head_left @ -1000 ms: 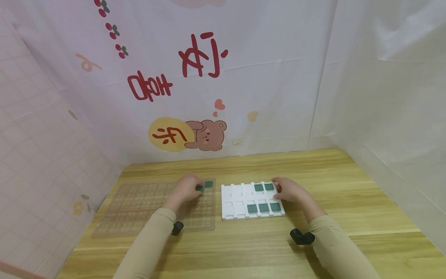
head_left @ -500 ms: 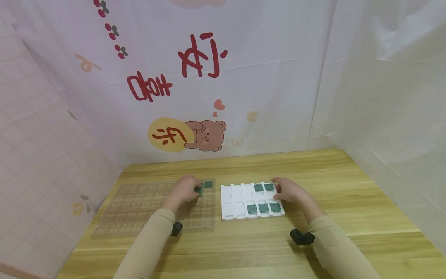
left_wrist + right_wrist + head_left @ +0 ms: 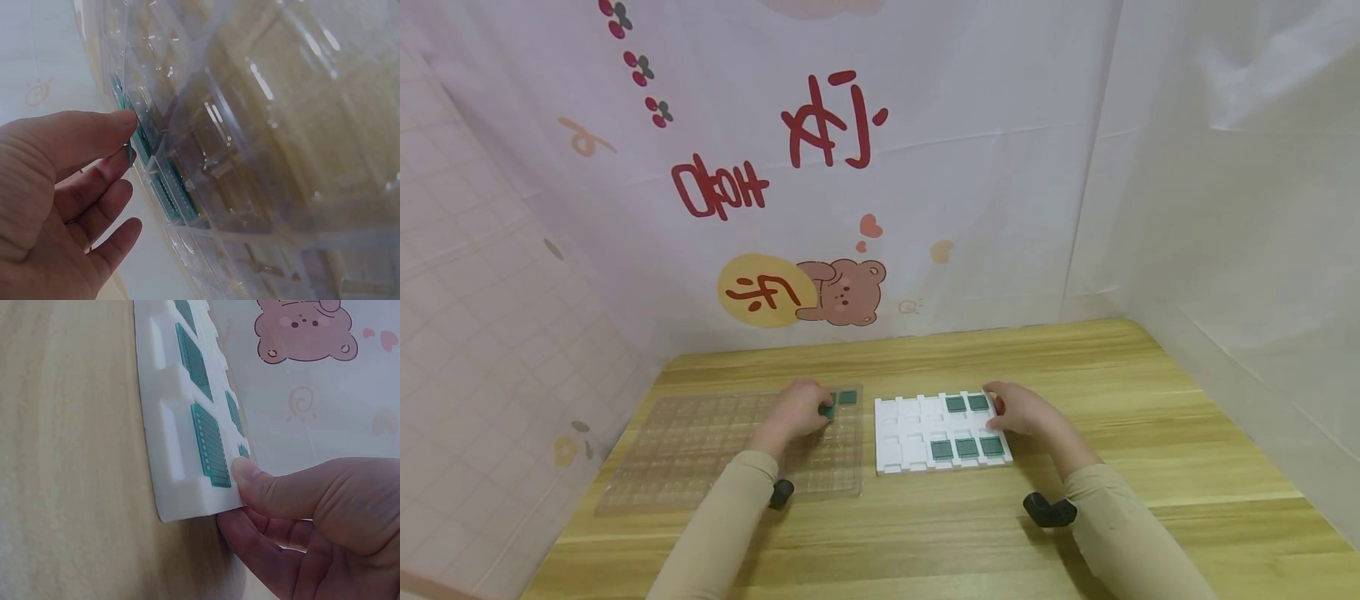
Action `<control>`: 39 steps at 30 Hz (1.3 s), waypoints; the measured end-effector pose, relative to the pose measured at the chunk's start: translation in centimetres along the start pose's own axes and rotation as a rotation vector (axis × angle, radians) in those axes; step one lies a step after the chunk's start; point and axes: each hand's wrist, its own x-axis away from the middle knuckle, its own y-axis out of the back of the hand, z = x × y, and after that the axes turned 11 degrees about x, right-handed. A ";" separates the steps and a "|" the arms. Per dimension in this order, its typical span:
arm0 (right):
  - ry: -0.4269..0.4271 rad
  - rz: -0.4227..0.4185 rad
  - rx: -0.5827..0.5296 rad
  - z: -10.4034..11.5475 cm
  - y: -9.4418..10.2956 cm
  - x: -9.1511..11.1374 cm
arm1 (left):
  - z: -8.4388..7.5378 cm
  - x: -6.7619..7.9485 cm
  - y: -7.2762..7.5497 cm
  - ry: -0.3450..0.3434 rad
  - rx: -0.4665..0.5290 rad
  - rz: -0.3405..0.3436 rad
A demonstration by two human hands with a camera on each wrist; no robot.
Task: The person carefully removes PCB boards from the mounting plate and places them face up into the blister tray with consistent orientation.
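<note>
Over the far right corner of a clear plastic compartment tray (image 3: 842,475), my left hand (image 3: 801,407) pinches a small green circuit board (image 3: 130,154) between thumb and index finger. More green boards (image 3: 172,194) lie in the tray's compartments close to those fingers; one board (image 3: 847,397) sits in the corner compartment. My right hand (image 3: 1021,408) grips the right edge of a white tray (image 3: 891,433), thumb on top and fingers under the rim. Several green boards (image 3: 211,447) sit in its pockets, two in the far row and three in the near row.
Both trays lie on a wood-grain table (image 3: 940,533), with a narrow gap between them. A printed white curtain (image 3: 985,208) stands along the back and sides. A black wrist device (image 3: 1049,509) is on the right arm, another (image 3: 781,492) on the left.
My left hand has shifted slightly left, and part of another green board now shows behind its fingertips. The right hand and white tray stay in place.
</note>
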 end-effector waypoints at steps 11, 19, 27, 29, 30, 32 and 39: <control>-0.014 0.003 -0.002 0.2 0.1 0.2 | 0.0 0.1 -0.1 0.004 0.002 -0.011; -0.011 0.002 -0.011 0.5 0.2 0.3 | 0.1 -0.1 -0.2 0.004 -0.006 -0.013; 0.016 -0.012 0.008 0.3 0.1 0.3 | 0.1 0.2 -0.2 0.014 0.016 -0.011; 0.020 -0.018 0.016 0.2 0.1 0.3 | 0.1 0.3 -0.2 0.008 0.018 -0.012; 0.023 -0.019 0.019 0.2 0.1 0.3 | 0.1 0.3 -0.2 0.003 0.020 -0.012; 0.028 -0.019 0.022 0.2 0.1 0.3 | 0.2 0.4 -0.2 -0.003 0.029 -0.020; 0.014 -0.013 0.011 0.2 0.2 0.3 | 0.3 0.6 0.1 0.025 0.082 -0.056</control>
